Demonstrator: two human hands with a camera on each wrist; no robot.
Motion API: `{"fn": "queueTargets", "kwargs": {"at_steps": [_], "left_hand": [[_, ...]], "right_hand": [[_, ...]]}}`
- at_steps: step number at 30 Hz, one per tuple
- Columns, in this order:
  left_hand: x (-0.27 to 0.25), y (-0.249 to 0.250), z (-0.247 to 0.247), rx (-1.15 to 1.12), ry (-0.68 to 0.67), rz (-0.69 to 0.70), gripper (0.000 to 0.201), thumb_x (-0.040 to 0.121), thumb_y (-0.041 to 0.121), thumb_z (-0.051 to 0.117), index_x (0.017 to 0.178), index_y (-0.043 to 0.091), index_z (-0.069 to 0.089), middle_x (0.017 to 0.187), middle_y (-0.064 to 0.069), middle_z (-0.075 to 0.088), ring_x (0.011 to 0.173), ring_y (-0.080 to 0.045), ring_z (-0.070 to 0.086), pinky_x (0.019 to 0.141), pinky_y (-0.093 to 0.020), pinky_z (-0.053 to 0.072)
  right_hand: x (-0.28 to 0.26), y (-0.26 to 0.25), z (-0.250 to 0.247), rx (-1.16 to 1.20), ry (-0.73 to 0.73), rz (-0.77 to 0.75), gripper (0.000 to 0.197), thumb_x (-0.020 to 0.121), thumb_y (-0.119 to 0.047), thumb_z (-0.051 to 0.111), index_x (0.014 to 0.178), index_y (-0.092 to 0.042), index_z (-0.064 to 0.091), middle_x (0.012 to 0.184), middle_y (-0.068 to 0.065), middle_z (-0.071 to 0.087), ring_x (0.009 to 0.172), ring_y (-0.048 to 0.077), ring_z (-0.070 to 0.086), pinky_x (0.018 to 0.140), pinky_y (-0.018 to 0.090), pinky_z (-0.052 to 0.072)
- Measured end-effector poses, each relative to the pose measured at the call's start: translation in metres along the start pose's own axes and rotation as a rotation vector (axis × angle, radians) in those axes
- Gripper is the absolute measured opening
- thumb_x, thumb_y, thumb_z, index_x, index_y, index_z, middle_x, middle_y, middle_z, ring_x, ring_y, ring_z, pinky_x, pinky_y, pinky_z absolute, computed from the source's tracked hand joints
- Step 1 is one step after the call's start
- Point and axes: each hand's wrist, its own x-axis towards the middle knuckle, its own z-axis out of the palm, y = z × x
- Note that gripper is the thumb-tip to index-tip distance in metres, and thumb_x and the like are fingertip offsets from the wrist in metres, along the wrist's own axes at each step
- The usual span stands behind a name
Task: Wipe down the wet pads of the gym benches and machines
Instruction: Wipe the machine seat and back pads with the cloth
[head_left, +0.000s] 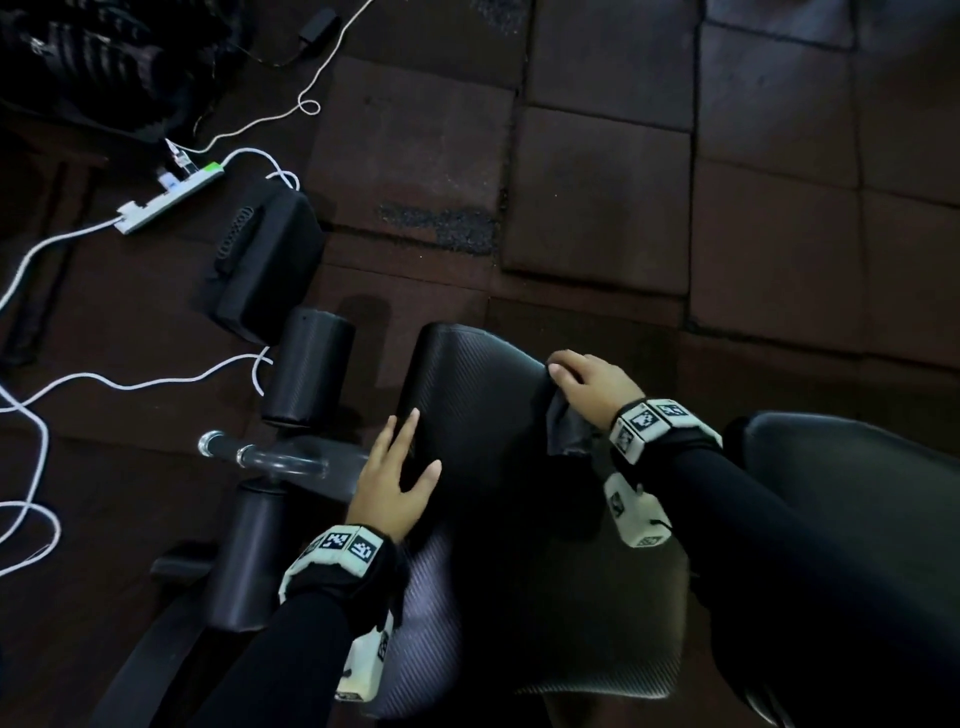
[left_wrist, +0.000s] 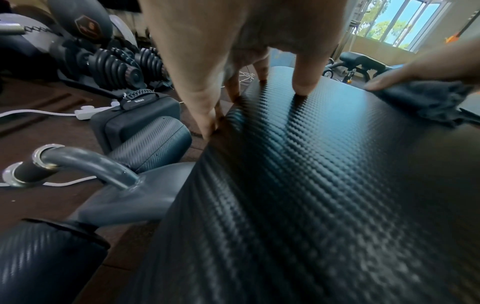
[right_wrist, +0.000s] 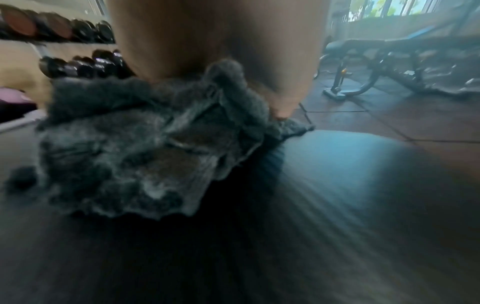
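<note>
Our left hand (head_left: 397, 480) rests on the bench pad (head_left: 483, 415), fingers (left_wrist: 306, 78) spread straight; our right hand (head_left: 587, 384) presses a grey cloth (right_wrist: 135, 148), seemingly with curled fingers, above the tiled floor (head_left: 597, 182).

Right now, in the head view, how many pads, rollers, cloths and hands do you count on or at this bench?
Pads: 2
Rollers: 2
Cloth: 1
Hands: 2, left hand and right hand
Total: 7
</note>
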Motion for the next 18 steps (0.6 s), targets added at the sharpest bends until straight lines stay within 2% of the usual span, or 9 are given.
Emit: {"fn": "queueTargets", "kwargs": {"at_steps": [4,7,14,18], "left_hand": [[-0.001,0.000,0.000,0.054,0.022,0.000,0.071,0.087,0.037,0.063,0.143,0.049,0.022,0.157,0.011,0.018,0.140,-0.016,0.029,0.110,-0.042,0.033],[-0.001,0.001,0.001,0.069,0.037,-0.012,0.071,0.087,0.036,0.064,0.144,0.049,0.022,0.156,0.011,0.020,0.138,-0.018,0.032,0.109,-0.043,0.034],[-0.003,0.004,0.007,0.084,0.068,-0.043,0.071,0.089,0.032,0.062,0.144,0.049,0.021,0.157,0.012,0.019,0.139,-0.018,0.031,0.108,-0.042,0.033],[-0.002,0.004,0.008,0.094,0.082,-0.048,0.072,0.089,0.030,0.063,0.145,0.047,0.022,0.157,0.011,0.020,0.139,-0.018,0.031,0.109,-0.040,0.031]], "right_hand": [[-0.023,0.064,-0.014,0.002,0.083,0.081,0.026,0.096,-0.040,0.041,0.114,-0.033,0.058,0.107,0.009,0.058,0.109,0.028,0.054,0.095,0.035,0.041],[-0.040,0.093,-0.018,0.065,0.158,0.199,0.029,0.097,-0.038,0.041,0.119,-0.029,0.056,0.113,0.011,0.057,0.111,0.031,0.053,0.095,0.033,0.038],[-0.037,0.106,-0.014,0.155,0.186,0.269,0.031,0.096,-0.042,0.039,0.121,-0.031,0.053,0.118,0.014,0.061,0.112,0.034,0.053,0.095,0.037,0.041],[-0.064,0.112,-0.006,0.303,0.257,0.292,0.037,0.097,-0.038,0.042,0.133,-0.033,0.046,0.126,0.015,0.058,0.116,0.034,0.052,0.098,0.033,0.038]]}}
